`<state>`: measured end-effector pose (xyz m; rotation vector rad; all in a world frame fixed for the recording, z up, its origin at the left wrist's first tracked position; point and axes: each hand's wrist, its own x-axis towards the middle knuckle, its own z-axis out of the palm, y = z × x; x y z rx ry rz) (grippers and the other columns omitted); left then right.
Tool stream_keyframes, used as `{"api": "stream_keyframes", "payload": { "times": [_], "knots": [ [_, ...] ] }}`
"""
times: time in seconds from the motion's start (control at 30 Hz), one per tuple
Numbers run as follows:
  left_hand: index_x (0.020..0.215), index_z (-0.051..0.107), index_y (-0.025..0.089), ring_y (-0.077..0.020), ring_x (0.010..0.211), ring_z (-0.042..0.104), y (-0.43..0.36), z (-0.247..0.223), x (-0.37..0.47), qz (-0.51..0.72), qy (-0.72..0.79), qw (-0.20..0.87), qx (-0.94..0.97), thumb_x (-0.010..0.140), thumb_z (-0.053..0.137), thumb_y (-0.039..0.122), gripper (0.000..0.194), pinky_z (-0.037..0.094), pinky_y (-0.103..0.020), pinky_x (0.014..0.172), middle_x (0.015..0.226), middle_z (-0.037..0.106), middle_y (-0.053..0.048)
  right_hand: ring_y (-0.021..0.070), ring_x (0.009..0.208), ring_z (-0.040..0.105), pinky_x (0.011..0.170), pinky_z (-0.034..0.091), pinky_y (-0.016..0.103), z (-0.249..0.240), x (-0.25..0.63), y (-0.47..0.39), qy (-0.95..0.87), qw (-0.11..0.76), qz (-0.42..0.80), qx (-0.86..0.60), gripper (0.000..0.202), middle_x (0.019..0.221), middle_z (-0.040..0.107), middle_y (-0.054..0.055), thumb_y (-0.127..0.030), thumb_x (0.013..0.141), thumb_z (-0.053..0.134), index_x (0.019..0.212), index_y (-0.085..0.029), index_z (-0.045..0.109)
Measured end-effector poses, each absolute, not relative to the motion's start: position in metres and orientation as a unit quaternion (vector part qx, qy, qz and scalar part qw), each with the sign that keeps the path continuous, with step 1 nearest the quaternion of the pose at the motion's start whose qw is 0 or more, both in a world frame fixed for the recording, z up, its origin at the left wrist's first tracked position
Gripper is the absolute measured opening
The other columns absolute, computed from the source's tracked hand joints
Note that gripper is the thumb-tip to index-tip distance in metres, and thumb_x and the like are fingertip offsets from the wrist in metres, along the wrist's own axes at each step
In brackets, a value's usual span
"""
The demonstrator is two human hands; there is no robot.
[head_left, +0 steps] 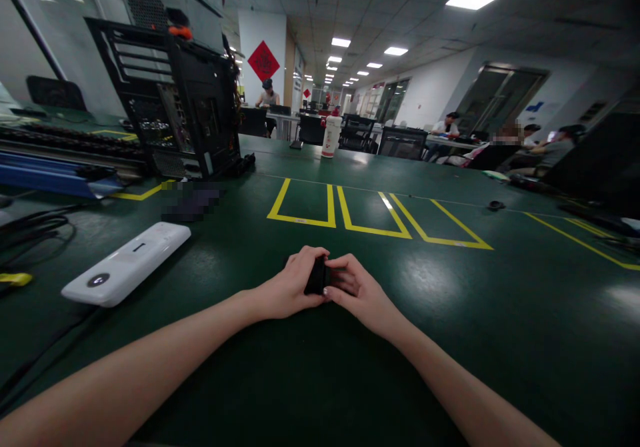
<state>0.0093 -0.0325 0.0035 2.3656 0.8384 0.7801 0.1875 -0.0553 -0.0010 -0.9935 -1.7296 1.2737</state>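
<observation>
A small black object is held between both hands just above or on the green table; its kind is hard to make out. My left hand wraps round it from the left, hiding much of its body. From the right, my right hand touches its side with thumb and fingertips, the fingers curled. Beyond the hands, yellow tape outlines mark the tabletop.
To the left lies a white device with a round lens and a black cable. Behind it stands an open black computer case. A white bottle stands at the far edge. Several people sit at other desks in the background.
</observation>
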Motion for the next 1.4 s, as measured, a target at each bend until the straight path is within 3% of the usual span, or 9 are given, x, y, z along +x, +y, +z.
{"api": "stream_keyframes", "payload": {
  "times": [0.2,0.43,0.63,0.83,1.07,1.23,1.4],
  "knots": [
    [0.118,0.029,0.024,-0.0233,0.105,0.044,-0.034,0.005,0.01,0.284,0.316,0.268,0.865,0.069,0.062,0.025,0.059,0.037,-0.043,0.092,0.114,0.041,-0.007,0.0164,0.098,0.055,0.084,0.048,0.033,0.0,0.186,-0.054,-0.659,0.395,0.507,-0.391,0.016,0.098,0.054,0.001,-0.022,0.076,0.055,0.091,-0.023,0.049],
    [0.119,0.029,0.024,-0.024,0.104,0.044,-0.036,0.013,0.008,0.27,0.312,0.29,0.863,0.071,0.06,0.024,0.057,0.036,-0.045,0.091,0.115,0.041,-0.008,0.0179,0.103,0.053,0.087,0.046,0.036,0.002,0.185,-0.055,-0.657,0.375,0.499,-0.423,0.032,0.108,0.052,0.004,-0.023,0.077,0.053,0.107,-0.024,0.044],
    [0.119,0.029,0.024,-0.0234,0.104,0.043,-0.033,0.004,0.009,0.289,0.315,0.277,0.861,0.07,0.061,0.023,0.059,0.037,-0.043,0.091,0.115,0.041,-0.007,0.0173,0.103,0.053,0.091,0.044,0.037,0.003,0.187,-0.058,-0.669,0.371,0.507,-0.397,0.028,0.105,0.053,0.002,-0.019,0.073,0.058,0.098,-0.024,0.046],
    [0.118,0.03,0.024,-0.0222,0.103,0.043,-0.033,0.004,0.01,0.288,0.317,0.271,0.862,0.069,0.063,0.025,0.059,0.037,-0.041,0.091,0.113,0.041,-0.007,0.0184,0.099,0.055,0.082,0.049,0.034,-0.001,0.185,-0.054,-0.654,0.395,0.508,-0.398,0.017,0.097,0.055,0.002,-0.024,0.076,0.055,0.092,-0.023,0.048],
    [0.118,0.029,0.023,-0.022,0.103,0.044,-0.035,0.005,0.009,0.286,0.314,0.266,0.865,0.07,0.061,0.025,0.058,0.037,-0.041,0.092,0.113,0.041,-0.007,0.0176,0.101,0.054,0.087,0.046,0.037,0.001,0.184,-0.055,-0.658,0.377,0.501,-0.416,0.032,0.108,0.052,0.005,-0.024,0.077,0.053,0.107,-0.023,0.044],
    [0.119,0.027,0.023,-0.0227,0.105,0.043,-0.034,0.006,0.008,0.276,0.312,0.267,0.869,0.071,0.06,0.024,0.058,0.036,-0.042,0.092,0.115,0.04,-0.008,0.0172,0.106,0.052,0.092,0.042,0.037,0.002,0.187,-0.058,-0.678,0.378,0.496,-0.39,0.029,0.105,0.053,0.002,-0.018,0.073,0.058,0.099,-0.023,0.046],
    [0.119,0.028,0.024,-0.023,0.105,0.044,-0.034,0.007,0.008,0.276,0.316,0.273,0.866,0.071,0.061,0.026,0.058,0.036,-0.043,0.092,0.114,0.04,-0.007,0.0173,0.1,0.055,0.085,0.048,0.035,0.001,0.185,-0.056,-0.659,0.389,0.509,-0.395,0.019,0.098,0.054,0.001,-0.023,0.076,0.054,0.093,-0.023,0.046]
  ]
}}
